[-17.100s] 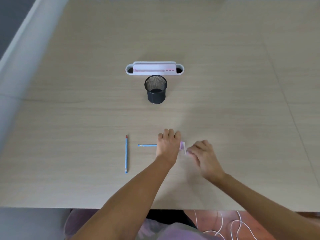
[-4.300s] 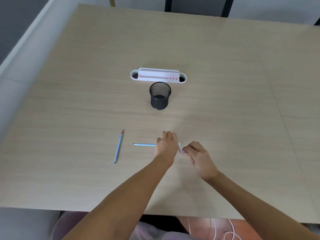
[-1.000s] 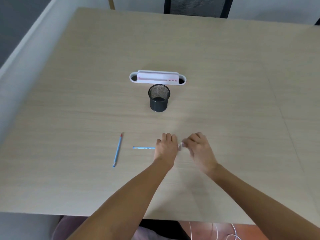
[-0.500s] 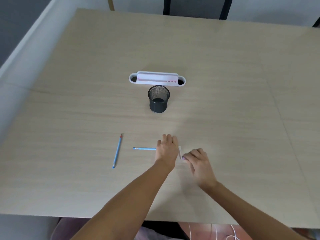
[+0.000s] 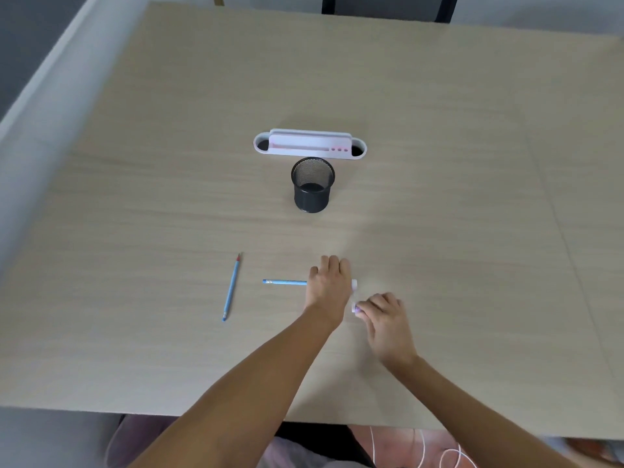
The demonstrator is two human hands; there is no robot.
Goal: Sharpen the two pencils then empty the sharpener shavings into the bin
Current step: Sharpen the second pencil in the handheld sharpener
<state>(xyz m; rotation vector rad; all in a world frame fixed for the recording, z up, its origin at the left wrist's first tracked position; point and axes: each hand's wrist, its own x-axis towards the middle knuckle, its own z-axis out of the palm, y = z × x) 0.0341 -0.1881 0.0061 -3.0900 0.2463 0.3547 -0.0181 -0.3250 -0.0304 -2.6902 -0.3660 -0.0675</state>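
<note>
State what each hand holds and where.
Left hand grips the blue pencil near its sharpener end. Right hand pinches the small sharpener's near end.

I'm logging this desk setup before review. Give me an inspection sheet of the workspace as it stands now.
Surface: pale wood-grain table, seam lines on its right part.
Job's things: one blue pencil lies loose, point away from the person; second pencil lies crosswise, one end hidden under the left hand; small white sharpener between the hands; black mesh bin upright, mid-table.
Clutter: white desk organiser behind the bin.
Hands: left hand grips the second pencil; right hand pinches the sharpener.
Cables: white cable loops below the near table edge.
Surroundings: grey partition at left; dark chair parts beyond the far edge.
</note>
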